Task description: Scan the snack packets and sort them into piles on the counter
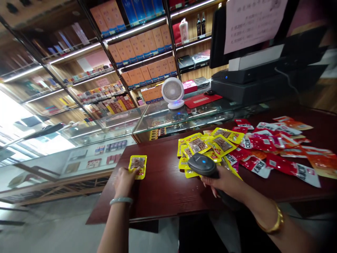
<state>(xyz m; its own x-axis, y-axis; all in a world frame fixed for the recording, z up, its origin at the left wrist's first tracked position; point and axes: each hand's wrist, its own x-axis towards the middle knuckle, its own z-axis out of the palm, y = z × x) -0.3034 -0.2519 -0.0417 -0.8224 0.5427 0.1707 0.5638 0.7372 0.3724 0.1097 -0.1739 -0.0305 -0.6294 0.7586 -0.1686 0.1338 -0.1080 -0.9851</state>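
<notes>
My left hand (pixel 124 181) grips the lower left edge of a yellow snack packet (pixel 138 164) with a clear window, at the left part of the dark red-brown table (pixel 160 186). In my right hand (pixel 228 182) is a black barcode scanner (pixel 202 164), its head pointing left and a small blue light glowing on top. Just beyond and below the scanner lies a heap of similar yellow packets (pixel 222 144). Right of that heap spread red and white snack packets (pixel 259 142) and several orange packets (pixel 322 160).
Behind the table stand glass display cases (pixel 105 123) with a white fan (pixel 173 92) and a red mat (pixel 203 101) on top. A monitor (pixel 218 38) with a paper sheet rises at the back right, above a black cash drawer (pixel 244 91). Shelves hold orange boxes (pixel 139 47).
</notes>
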